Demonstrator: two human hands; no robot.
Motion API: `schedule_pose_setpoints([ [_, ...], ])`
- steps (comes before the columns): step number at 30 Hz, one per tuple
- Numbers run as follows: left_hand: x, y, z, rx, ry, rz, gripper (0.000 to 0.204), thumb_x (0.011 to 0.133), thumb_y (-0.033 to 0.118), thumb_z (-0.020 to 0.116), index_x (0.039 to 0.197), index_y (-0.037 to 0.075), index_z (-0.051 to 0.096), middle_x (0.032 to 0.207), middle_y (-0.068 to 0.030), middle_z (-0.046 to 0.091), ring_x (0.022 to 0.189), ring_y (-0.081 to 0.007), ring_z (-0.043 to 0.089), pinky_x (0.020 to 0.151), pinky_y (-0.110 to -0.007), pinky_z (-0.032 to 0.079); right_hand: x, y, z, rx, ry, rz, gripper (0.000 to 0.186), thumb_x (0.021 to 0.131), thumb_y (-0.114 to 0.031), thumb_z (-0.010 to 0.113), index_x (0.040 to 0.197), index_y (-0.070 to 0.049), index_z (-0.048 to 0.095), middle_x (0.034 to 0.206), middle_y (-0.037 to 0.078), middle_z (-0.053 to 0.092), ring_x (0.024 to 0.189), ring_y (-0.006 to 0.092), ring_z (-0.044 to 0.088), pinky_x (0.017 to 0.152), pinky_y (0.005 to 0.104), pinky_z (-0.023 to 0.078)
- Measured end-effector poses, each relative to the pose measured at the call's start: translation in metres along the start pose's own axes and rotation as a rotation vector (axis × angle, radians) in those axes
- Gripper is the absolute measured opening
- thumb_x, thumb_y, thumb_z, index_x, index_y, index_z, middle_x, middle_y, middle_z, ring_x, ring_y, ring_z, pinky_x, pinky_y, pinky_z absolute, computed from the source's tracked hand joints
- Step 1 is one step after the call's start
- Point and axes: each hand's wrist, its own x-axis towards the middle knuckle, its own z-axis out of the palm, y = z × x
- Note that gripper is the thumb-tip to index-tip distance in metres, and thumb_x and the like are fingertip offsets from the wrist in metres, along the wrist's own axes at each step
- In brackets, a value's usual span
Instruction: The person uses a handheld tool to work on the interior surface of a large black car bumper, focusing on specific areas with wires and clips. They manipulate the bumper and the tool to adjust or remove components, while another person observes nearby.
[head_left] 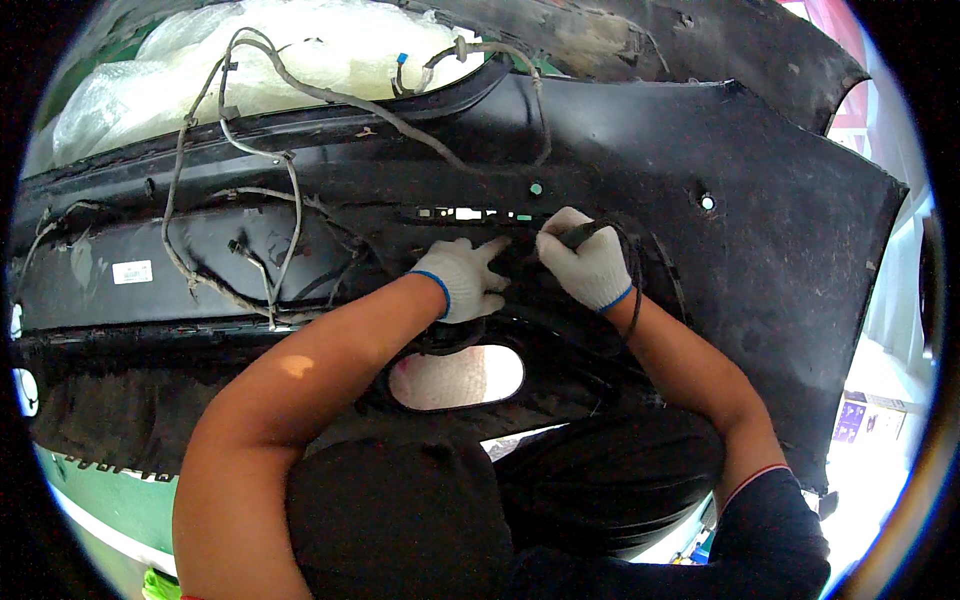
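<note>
A large black moulded panel (760, 250) lies across the view, with a row of small slots (468, 214) and an oval opening (455, 376). My left hand (462, 280), in a white knit glove with a blue cuff, rests on the panel below the slots, fingers spread. My right hand (585, 258), gloved alike, is closed on a dark tool (574, 234) to the right of the slots, with a dark cord hanging down beside my forearm. The tool's working end is too hidden to make out.
Grey wiring harnesses (175, 230) loop over the panel's left and upper part. Behind lie translucent bubble wrap (160, 80) and another dark panel (800, 60). Green floor (110, 510) shows at lower left. A printed carton (860, 420) stands at right.
</note>
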Motion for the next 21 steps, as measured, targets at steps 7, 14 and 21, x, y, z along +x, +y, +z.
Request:
schedule_pose_setpoints([
  [7,-0.002,-0.001,0.002,-0.020,0.020,-0.002,0.042,0.104,0.056,0.061,0.135,0.035,0.080,0.171,-0.0172,0.045,0.118,-0.0438,0.069,0.103,-0.058,0.058,0.000,-0.001,-0.004,0.113,-0.027,0.020,0.019,0.098,-0.021,0.073,0.099,-0.002,0.073,0.083,0.010,0.075,0.078,0.0190,0.071,0.073,0.0398,0.057],
  [14,0.001,0.001,-0.002,-0.012,-0.039,-0.017,0.044,0.105,0.057,0.058,0.140,0.037,0.077,0.172,-0.0174,0.043,0.123,-0.0431,0.067,0.105,-0.057,0.056,-0.001,0.000,0.003,0.028,-0.048,-0.010,0.022,0.097,-0.024,0.073,0.099,-0.002,0.073,0.082,0.015,0.073,0.075,0.0210,0.069,0.073,0.0392,0.057],
  [21,0.000,0.002,-0.001,0.006,-0.039,-0.007,0.046,0.105,0.058,0.056,0.141,0.037,0.077,0.174,-0.0173,0.041,0.123,-0.0431,0.067,0.106,-0.057,0.056,-0.002,0.002,0.006,0.018,-0.038,-0.044,0.022,0.097,-0.024,0.073,0.099,-0.002,0.073,0.081,0.016,0.072,0.074,0.0220,0.069,0.073,0.0391,0.057],
])
